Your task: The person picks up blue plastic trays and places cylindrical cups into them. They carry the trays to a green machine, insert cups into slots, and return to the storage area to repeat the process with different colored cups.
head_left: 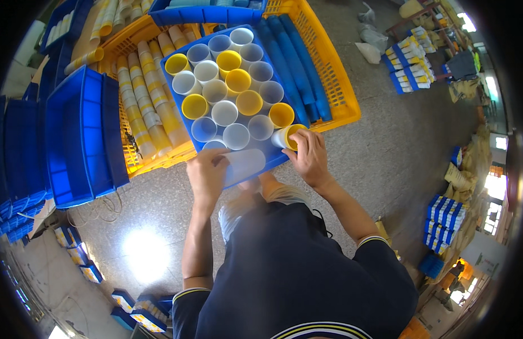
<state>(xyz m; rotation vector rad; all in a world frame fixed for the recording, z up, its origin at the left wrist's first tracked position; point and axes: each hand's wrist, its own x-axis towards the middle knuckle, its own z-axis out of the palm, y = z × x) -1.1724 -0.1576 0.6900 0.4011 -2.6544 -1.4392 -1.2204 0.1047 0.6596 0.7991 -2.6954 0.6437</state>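
Observation:
A blue tray (275, 160) in front of me holds several upright plastic cups, some white and some yellow inside. My left hand (207, 176) is closed on a translucent white cup (247, 164), which lies tilted over the tray's near edge with its base to the right. At the tray's near right corner, my right hand (309, 155) grips the rim of a yellow-lined cup (283, 137), fingers inside the mouth and thumb outside. That cup leans slightly. A white cup (236, 136) stands upright between my hands, just beyond the tilted one.
Under the tray, a yellow crate (335, 73) holds long blue cup stacks (292, 62). Another yellow crate at left holds yellow-and-white stacks (140, 96). An empty-looking blue bin (75, 141) stands left. Packed trays (408, 62) sit on the floor at far right.

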